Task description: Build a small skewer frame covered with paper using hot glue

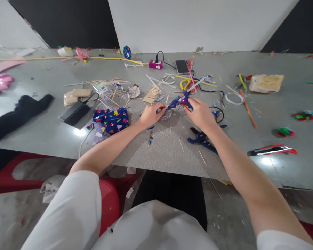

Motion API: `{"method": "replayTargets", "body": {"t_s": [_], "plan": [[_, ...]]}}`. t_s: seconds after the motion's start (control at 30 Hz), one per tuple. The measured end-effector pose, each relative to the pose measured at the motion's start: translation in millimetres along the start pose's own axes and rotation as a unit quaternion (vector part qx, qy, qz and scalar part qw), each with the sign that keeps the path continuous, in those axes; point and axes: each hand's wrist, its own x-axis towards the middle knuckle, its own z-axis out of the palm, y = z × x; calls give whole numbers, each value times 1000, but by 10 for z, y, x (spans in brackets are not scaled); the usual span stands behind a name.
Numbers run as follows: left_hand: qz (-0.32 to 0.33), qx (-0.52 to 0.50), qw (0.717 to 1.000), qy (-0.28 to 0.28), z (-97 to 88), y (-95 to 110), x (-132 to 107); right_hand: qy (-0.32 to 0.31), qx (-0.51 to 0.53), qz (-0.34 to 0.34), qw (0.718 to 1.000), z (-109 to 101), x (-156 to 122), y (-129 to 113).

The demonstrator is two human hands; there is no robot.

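Observation:
My right hand (201, 113) grips a blue hot glue gun (181, 100) whose nozzle points left and down. A white glue stick (197, 85) juts from the back of the gun. My left hand (151, 114) is closed in a pinch on a small pale piece (166, 114) right at the nozzle tip; I cannot make out what it is. Thin wooden sticks (181, 145) lie scattered on the grey table (156, 152) around both hands.
Blue pliers (202, 140) lie under my right wrist. A patterned blue cloth (111, 119), a dark phone (74, 113) and stick bundles (151, 95) sit to the left. A red cutter (272, 150), tape ring (234, 98), plastic bag (266, 82) lie right. Black cloth (18, 113) far left.

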Motion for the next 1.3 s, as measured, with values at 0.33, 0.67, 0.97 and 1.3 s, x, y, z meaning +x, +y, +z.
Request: {"method": "replayTargets", "body": {"t_s": [0.33,0.67,0.97,1.3], "plan": [[-15,11,1000,-8,-9,23,0,1,0,-5,1000,-13,-1,-19],[-14,8,1000,-2,-11,13,-1,8,11,-2,1000,-13,-4,-13],[-11,15,1000,-2,-5,11,-4,10,6,-1,1000,-42,-9,-34],[-2,15,1000,5,-19,40,-4,7,9,-1,1000,-43,-7,-25]]}}
